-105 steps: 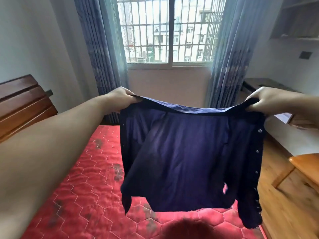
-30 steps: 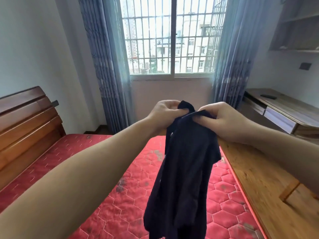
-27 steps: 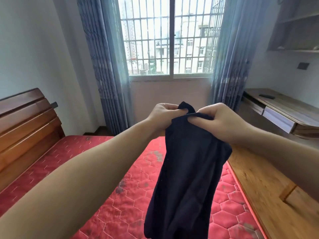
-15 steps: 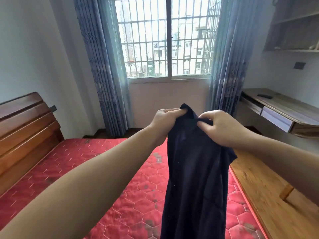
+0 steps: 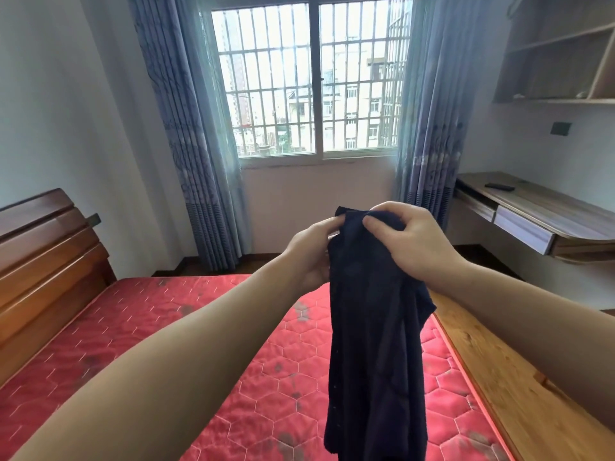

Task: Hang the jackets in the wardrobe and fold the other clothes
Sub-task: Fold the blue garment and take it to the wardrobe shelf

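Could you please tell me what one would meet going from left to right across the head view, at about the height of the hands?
Wooden headboard → left curtain → left hand → dark garment, held up by both hands → right hand → desk.

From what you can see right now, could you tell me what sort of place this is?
Most likely a bedroom in a flat: a bed with a red mattress and wooden headboard, a curtained, barred window, and a wall-mounted desk.
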Available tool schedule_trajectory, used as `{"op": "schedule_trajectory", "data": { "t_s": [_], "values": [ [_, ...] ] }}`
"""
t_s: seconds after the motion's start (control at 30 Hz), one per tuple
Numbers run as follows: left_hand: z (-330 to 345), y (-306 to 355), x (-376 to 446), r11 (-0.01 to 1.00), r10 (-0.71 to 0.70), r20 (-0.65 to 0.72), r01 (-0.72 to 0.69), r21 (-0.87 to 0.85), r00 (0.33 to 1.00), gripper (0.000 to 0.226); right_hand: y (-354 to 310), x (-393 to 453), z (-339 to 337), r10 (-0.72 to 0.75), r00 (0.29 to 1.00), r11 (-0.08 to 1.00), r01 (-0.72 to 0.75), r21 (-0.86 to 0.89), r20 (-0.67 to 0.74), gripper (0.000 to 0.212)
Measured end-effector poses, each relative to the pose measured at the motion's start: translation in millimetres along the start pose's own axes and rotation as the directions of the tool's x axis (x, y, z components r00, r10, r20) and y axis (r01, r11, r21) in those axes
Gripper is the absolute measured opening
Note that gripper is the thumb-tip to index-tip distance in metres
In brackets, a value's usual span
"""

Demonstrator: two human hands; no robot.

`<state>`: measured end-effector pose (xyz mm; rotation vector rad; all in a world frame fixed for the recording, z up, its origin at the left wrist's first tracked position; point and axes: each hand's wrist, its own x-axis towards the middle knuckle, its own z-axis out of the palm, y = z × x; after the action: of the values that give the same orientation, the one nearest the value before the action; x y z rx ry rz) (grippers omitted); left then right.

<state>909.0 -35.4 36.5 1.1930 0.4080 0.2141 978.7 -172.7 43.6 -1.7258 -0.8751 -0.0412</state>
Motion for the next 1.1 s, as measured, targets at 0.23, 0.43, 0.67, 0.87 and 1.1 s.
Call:
{"op": "schedule_trajectory", "data": {
  "t_s": [0.23,0.43,0.67,0.87,1.1],
  "values": [
    [13.6,-2.5,-4.9,0.992,0.125,0.006,-0.125,0.017,0.992,0.038,-0.4,-0.4,6.6,0.019,0.990,0.991,0.001,0.137,-0.143,0.008],
    [7.2,-4.2,-9.7,0.923,0.319,0.124,-0.337,0.183,0.940,0.023,-3.9,0.3,2.1,0.020,0.996,0.980,-0.002,0.197,-0.090,0.008],
    [-21.9,13.1,-11.8,0.847,0.308,0.189,-0.360,0.392,0.932,0.019,-10.9,5.7,-38.0,0.241,0.759,0.970,-0.169,-0.175,0.605,0.015],
    [-34.0,26.3,-17.8,0.839,0.157,0.300,-0.287,0.463,0.941,0.019,-7.4,-9.2,-23.5,0.433,0.471,0.602,0.483,-0.636,0.768,0.029],
    [-47.8,36.0,-23.3,0.816,0.155,0.322,-0.305,0.491,0.934,0.025,-10.0,-5.6,-40.8,0.187,0.514,-0.119,0.858,-0.500,0.837,0.032]
  ]
}}
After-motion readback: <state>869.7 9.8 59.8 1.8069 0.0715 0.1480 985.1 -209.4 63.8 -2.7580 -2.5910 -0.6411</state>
